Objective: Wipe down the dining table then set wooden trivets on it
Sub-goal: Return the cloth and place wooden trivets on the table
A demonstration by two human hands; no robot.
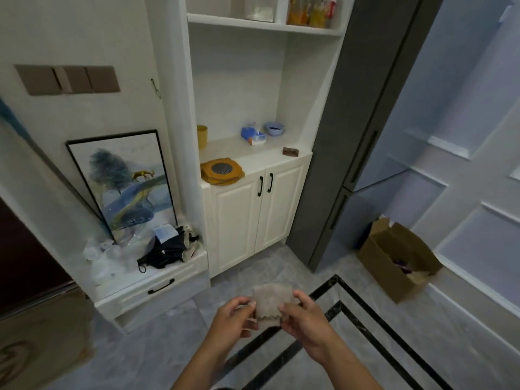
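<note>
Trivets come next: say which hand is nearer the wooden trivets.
Left. The left hand holds the cloth below the wooden trivets; the right hand holds it farther right.

You hold the cloth (pixel 271 302) between both hands, near the bottom of the view and above the floor. It is small, pale beige-grey and fuzzy, folded into a rough rectangle with a wavy lower hem. Your left hand (pixel 233 316) pinches its left edge and your right hand (pixel 306 319) pinches its right edge, so it hangs roughly upright, facing you.

The wooden trivets (pixel 222 171) lie far off, stacked flat at the near left corner of the white cabinet's tabletop (pixel 270 156). They are orange-brown squares with rounded corners, stacked slightly askew. The top one has a round grey perforated centre.
</note>
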